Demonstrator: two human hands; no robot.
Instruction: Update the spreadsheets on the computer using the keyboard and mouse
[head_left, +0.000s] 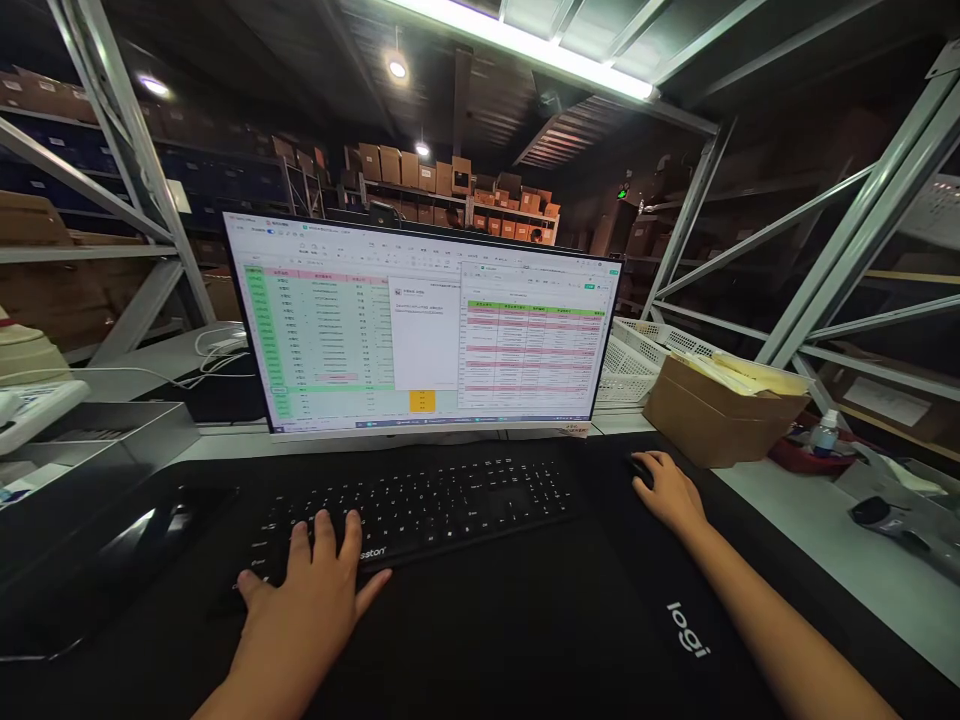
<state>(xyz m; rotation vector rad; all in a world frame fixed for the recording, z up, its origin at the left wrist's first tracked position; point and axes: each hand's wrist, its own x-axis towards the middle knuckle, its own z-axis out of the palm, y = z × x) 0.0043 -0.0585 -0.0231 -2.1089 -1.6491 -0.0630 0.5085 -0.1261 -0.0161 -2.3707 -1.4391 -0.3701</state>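
if a stray touch on the keyboard (457, 500) went unnoticed, an entry on the monitor (424, 340) behind it could change. the left hand (300, 605) rests, fingers spread, over the keyboard's left end; the right hand (671, 492) curls over the mouse (640, 469) on the mat (510, 635), beyond the right end.

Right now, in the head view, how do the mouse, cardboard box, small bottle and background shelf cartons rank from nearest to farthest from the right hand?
1. Mouse: under the right hand.
2. Cardboard box: just beyond it.
3. Small bottle: right of the box.
4. Shelf cartons: far behind the monitor.
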